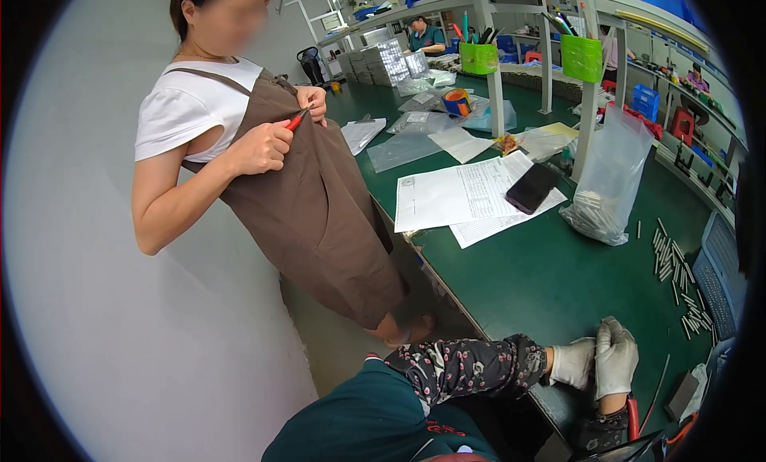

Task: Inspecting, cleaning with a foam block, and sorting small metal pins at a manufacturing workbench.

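Both my hands wear white work gloves and meet at the near right edge of the green table (pixel 511 290). My left hand (pixel 573 361) comes in from the left, its fingers hidden against the other hand. My right hand (pixel 616 354) is closed, its fingers curled and pressed together; whatever it may hold does not show. By my right wrist lies a red-handled tool (pixel 633 418), mostly covered. A thin metal rod (pixel 656 394) and a dark grey block (pixel 682 396) lie just right of it. Beyond my hands, short metal pins (pixel 674 262) are scattered.
A clear plastic bag (pixel 610 175) of similar pins stands near a shelf post. A black phone (pixel 533 188) rests on printed sheets (pixel 447 197). Blue-grey baskets (pixel 718 270) line the right edge. At left stands a person in a brown apron dress (pixel 311 215), holding a red-handled tool (pixel 297 120).
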Demonstrator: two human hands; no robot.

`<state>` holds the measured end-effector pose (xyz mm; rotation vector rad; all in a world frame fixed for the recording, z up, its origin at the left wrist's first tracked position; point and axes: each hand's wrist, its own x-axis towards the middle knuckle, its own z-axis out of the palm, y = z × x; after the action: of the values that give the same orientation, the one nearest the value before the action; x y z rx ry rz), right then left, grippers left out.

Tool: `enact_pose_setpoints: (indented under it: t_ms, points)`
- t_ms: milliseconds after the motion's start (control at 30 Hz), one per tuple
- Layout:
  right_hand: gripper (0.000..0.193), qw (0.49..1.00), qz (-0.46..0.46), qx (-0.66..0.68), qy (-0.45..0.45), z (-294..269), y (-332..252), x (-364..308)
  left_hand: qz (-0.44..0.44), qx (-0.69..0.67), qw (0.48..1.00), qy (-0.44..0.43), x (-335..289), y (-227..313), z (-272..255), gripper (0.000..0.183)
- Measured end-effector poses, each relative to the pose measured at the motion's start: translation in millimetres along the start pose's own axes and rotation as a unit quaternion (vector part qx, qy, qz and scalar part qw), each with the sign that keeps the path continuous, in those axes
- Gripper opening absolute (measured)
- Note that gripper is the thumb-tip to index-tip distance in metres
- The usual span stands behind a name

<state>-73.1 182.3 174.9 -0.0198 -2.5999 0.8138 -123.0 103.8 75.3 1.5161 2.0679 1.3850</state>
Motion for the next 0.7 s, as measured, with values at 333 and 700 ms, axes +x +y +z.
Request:
enact_pose_setpoints:
  t_ms: [333, 700]
  points:
    - [0.020, 1.000, 0.012, -0.001, 0.004, 0.5, -2.2, 1.9, 0.084, 0.115, 0.990, -0.010, 1.5, -16.8, 5.2, 0.034]
    - [0.022, 1.000, -0.009, -0.009, -0.003, -0.6, -1.0, -5.2, -0.007, -0.025, 1.000, -0.017, -4.9, 14.5, -7.0, 0.037]
